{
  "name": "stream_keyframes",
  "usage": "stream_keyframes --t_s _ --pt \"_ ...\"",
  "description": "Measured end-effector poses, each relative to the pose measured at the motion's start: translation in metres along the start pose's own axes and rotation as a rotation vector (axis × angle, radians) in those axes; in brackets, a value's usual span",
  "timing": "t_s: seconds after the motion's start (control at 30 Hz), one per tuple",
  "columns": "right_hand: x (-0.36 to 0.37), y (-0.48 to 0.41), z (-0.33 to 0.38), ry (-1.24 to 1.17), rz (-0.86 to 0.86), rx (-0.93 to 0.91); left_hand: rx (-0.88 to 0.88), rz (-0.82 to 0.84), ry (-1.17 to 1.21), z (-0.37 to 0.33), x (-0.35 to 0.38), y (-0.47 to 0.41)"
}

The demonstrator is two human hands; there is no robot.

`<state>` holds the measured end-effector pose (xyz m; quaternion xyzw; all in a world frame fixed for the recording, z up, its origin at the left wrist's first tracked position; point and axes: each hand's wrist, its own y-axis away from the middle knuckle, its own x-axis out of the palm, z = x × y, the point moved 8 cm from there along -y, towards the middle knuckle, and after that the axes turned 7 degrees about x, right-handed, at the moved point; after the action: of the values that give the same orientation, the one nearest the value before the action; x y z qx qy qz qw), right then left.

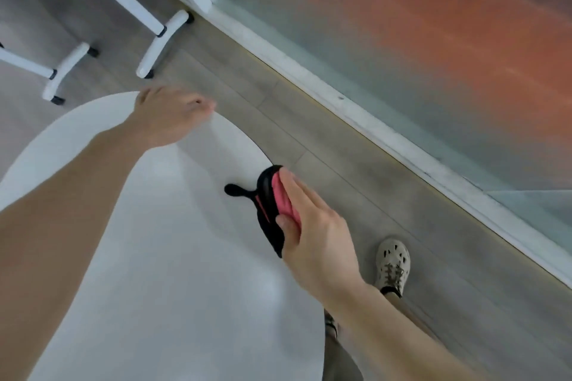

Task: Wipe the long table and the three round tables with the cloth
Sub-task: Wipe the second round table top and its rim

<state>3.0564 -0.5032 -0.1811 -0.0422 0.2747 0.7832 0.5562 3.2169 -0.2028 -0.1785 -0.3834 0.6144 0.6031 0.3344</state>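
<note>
A white round table point(148, 272) fills the lower left of the head view. My right hand point(312, 232) presses a black and pink cloth point(272, 207) flat on the tabletop near its right edge, thumb and fingers closed on the cloth. My left hand point(168, 113) rests on the far rim of the table, fingers together and curled over the edge, holding nothing else. The hand is blurred.
White chair or table legs on castors point(154, 49) stand on the grey wood floor at the upper left. A frosted glass wall with a white base rail point(371, 120) runs diagonally on the right. My shoe point(393, 266) stands on the floor beside the table.
</note>
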Motion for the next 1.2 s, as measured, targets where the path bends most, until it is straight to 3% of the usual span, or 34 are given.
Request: stream_keyframes --t_s 0.13,0.3,0.43,0.63,0.77,0.9,1.03,1.2 --pt "0.014 -0.071 0.043 0.045 0.138 -0.109 -0.052 -0.053 0.046 0.004 0.015 0.004" --pt "0.012 -0.042 0.031 0.002 0.163 -0.102 -0.051 -0.071 0.072 0.003 0.022 0.009" --pt "0.027 -0.088 0.05 0.036 0.156 -0.097 -0.015 -0.124 0.073 -0.003 0.022 0.014" --pt "0.052 -0.142 0.08 0.05 0.31 -0.146 0.146 -0.18 0.148 0.017 -0.004 0.008" --pt "0.032 -0.113 0.064 0.072 0.323 -0.148 -0.05 -0.212 0.212 0.074 -0.012 0.003" --pt "0.079 -0.173 0.107 0.18 0.388 -0.181 -0.233 -0.153 0.252 0.132 -0.013 0.002" --pt "0.125 -0.218 0.148 0.212 0.473 -0.269 -0.241 -0.039 0.066 0.146 0.002 -0.01" --pt "0.089 -0.187 0.132 0.259 0.51 -0.217 -0.274 -0.176 0.135 0.142 0.002 -0.008"
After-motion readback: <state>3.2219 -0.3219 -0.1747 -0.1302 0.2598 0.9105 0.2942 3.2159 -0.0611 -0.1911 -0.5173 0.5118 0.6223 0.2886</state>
